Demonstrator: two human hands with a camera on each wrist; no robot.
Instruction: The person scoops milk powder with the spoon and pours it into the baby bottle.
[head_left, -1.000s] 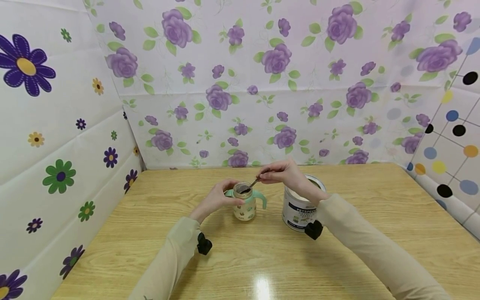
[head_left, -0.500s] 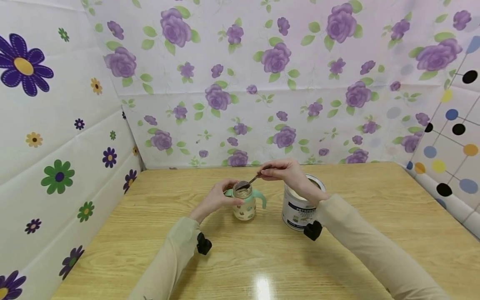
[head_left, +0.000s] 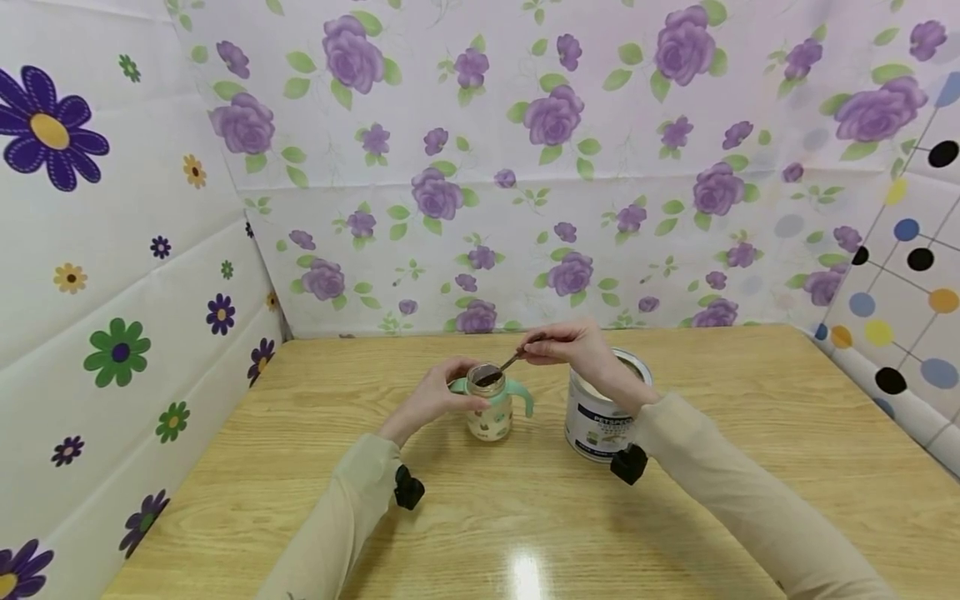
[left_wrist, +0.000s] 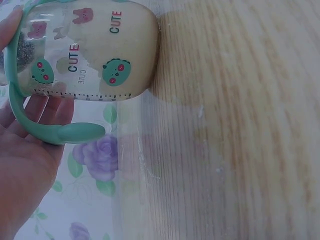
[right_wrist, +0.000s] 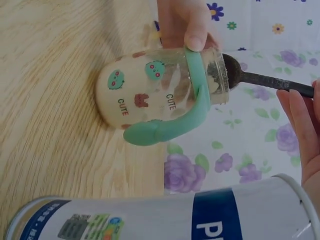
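A clear lidless baby bottle [head_left: 489, 421] with mint-green handles and printed cartoon animals stands upright on the table. Pale beige contents fill its lower part. My left hand [head_left: 438, 396] grips it around the neck from the left; the left wrist view shows fingers behind the bottle [left_wrist: 95, 50]. From the right, my right hand [head_left: 566, 350] pinches the handle of a dark spoon [right_wrist: 270, 81]. The spoon slants down to the left, its bowl at the bottle's mouth. Dark residue or powder shows inside the neck, too unclear to tell. Under my right forearm stands an open white can [head_left: 596, 425].
The wooden table [head_left: 480, 517] spreads around the bottle and can. Behind it hangs a rose-patterned sheet [head_left: 555, 183]. A flower-patterned sheet [head_left: 150, 283] borders the left, and a dotted one [head_left: 892, 333] the right. The can stands close to the bottle's right side.
The spoon's bowl rises and tilts at the bottle's mouth half a second ago, then sits lower again now. My left hand, the bottle and the can stay in place.
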